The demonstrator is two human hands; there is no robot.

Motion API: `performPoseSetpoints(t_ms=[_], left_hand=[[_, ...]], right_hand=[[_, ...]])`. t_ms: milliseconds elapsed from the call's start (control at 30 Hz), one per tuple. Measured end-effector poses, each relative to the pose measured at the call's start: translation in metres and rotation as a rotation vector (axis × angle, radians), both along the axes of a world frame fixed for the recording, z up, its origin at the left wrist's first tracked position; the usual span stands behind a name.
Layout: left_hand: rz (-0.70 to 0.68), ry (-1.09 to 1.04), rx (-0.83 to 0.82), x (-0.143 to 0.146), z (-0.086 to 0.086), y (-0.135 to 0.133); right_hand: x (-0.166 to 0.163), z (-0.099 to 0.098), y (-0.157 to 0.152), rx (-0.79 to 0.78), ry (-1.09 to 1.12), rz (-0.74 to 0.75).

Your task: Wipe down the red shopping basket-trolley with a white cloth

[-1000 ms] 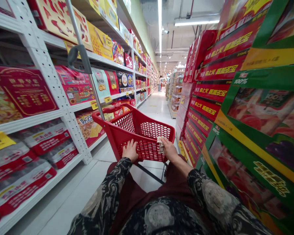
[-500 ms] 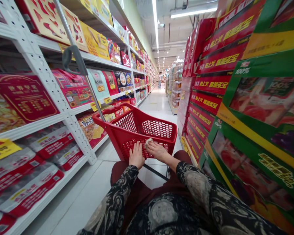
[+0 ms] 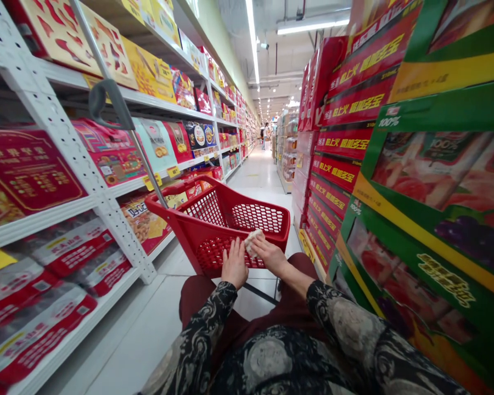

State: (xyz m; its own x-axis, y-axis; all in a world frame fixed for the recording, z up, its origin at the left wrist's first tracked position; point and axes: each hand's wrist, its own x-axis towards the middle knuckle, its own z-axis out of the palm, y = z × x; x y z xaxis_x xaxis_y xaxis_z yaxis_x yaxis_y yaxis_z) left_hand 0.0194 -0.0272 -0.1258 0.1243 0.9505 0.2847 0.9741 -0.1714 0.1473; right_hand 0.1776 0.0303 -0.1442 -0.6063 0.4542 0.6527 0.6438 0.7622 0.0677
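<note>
A red plastic shopping cart (image 3: 177, 219) with perforated sides stands in front of my knees, its grey handle (image 3: 125, 104) rising on a metal pole at the left. My left hand (image 3: 235, 264) lies against the cart's near side wall, fingers stretched out and holding nothing. Just to its right, my right hand (image 3: 269, 255) presses a crumpled whitish cloth (image 3: 253, 239) to the same wall, close below the rim. Part of the cloth is hidden under the fingers.
White shelving (image 3: 119, 230) with boxed and bagged foods lines the left. Stacked red drink cartons (image 3: 333, 164) and green juice boxes (image 3: 432, 219) stand close on the right. A tiled aisle (image 3: 253, 164) runs ahead, with people (image 3: 265, 136) far off.
The right hand and cloth have shifted slightly along the cart wall, with more cloth showing. The left hand has moved a little right, nearer the cloth. The view has turned slightly right.
</note>
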Motion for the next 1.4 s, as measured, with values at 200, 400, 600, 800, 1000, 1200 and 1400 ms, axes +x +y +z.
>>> performPoseSetpoints(t_ms=[200,400,600,800,1000,1200,1400], left_hand=[[-0.101,-0.331,-0.015,0.007,-0.007,0.003],[-0.247,-1.247,-0.229,0.018,0.005,0.015],[-0.244,-1.579,-0.404,0.023,0.01,0.02],[-0.158,-1.357,-0.454,0.022,0.009,0.015],[-0.021,-0.889,-0.31,0.011,0.009,0.022],[0.05,-0.511,-0.217,0.0,-0.005,0.019],[0.027,-0.286,-0.254,0.004,-0.018,0.009]], right_hand=[[-0.008,-0.011,-0.014,-0.124,0.014,0.031],[-0.015,0.01,-0.025,-0.194,0.346,0.016],[-0.019,0.024,-0.042,-0.309,0.227,-0.06],[-0.021,0.022,-0.038,-0.331,0.166,-0.221],[0.004,0.022,-0.009,0.017,-0.005,-0.149],[0.024,-0.001,0.001,0.145,-0.188,-0.064],[0.014,-0.028,-0.01,0.027,-0.256,0.022]])
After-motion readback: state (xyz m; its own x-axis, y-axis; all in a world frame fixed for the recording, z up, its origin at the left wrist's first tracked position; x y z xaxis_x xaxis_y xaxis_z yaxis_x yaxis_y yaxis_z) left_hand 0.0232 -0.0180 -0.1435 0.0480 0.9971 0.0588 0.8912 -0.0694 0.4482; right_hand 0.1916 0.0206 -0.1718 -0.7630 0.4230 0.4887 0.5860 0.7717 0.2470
